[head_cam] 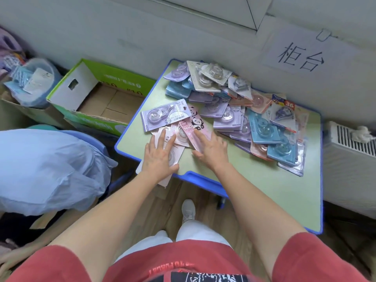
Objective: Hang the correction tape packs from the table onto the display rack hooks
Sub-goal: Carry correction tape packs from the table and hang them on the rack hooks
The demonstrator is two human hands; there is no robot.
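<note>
Your left hand point(160, 154) lies spread on pale pink packs point(180, 139) at the worktop point(254, 190) edge, your right hand point(211, 150) presses flat on the pink panda pack point(194, 124), so slide them into one neat stack before you lift.

This looks like a small stationery shop or its stockroom: a heap of carded correction tape packs point(234, 110) lies on the worktop point(254, 186), an open cardboard box point(101, 102) stands beside it, and a handwritten paper sign point(301, 55) is stuck on the wall point(142, 37).
</note>
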